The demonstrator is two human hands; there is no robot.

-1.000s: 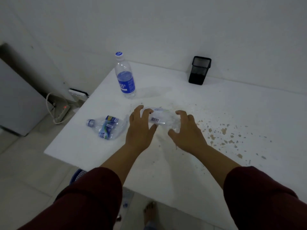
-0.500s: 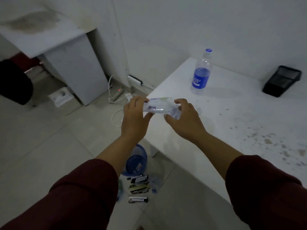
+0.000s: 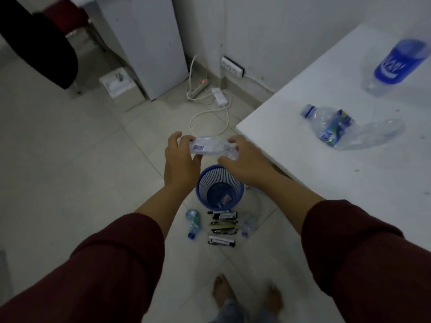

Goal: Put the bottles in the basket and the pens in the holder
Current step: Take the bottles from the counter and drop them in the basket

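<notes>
Both grips clasp one crumpled clear bottle [image 3: 213,149] held level between them; the left hand [image 3: 180,159] pinches the end with the barcode label, the right hand [image 3: 245,163] wraps the other end; the bottle hangs in the air above the floor, just beyond the far rim of the blue basket [image 3: 220,186] as seen from the head camera; the basket stands on the tiled floor [image 3: 70,171] beside the corner of the white surface [image 3: 338,183], with some small bits lying in its bottom that are too dim to name; just in front of the basket, toward the bare feet, lies a row of dark pens [image 3: 222,227], side by side; a small crushed bottle with a blue cap [image 3: 193,223] lies to their left and another clear crushed bottle [image 3: 248,224] to their right; on the surface a flattened bottle with a blue and green label [image 3: 335,127] lies on its side near the edge, and farther back a bottle with a blue label [image 3: 396,66] is blurred; a white power strip [image 3: 198,87] and cable lie by the wall; dark red sleeves cover both forearms.
</notes>
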